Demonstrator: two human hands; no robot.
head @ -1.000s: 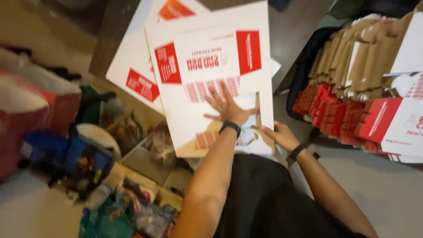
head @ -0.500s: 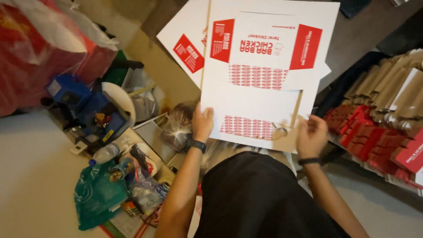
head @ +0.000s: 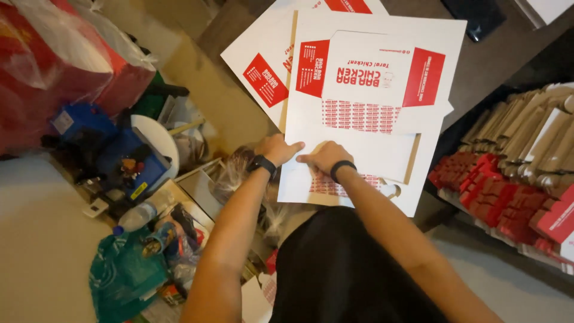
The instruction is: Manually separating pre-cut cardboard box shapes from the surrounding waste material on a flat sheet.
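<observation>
Both hands press flat on a white-and-red flat carton blank (head: 371, 113) lying on the surface — left hand (head: 280, 148) and right hand (head: 323, 158) side by side at its near edge, fingers spread, holding nothing. The pressure seems meant to pin the sheet — folded cartons (head: 526, 167) stand stacked to the right.

pale floor (head: 36, 239), brown tabletop (head: 478, 66), dim light

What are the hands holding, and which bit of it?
Both the left hand and the right hand rest side by side on the near left part of the flat white-and-red box sheet, fingers pressing on top. A closed grip cannot be told.
</observation>
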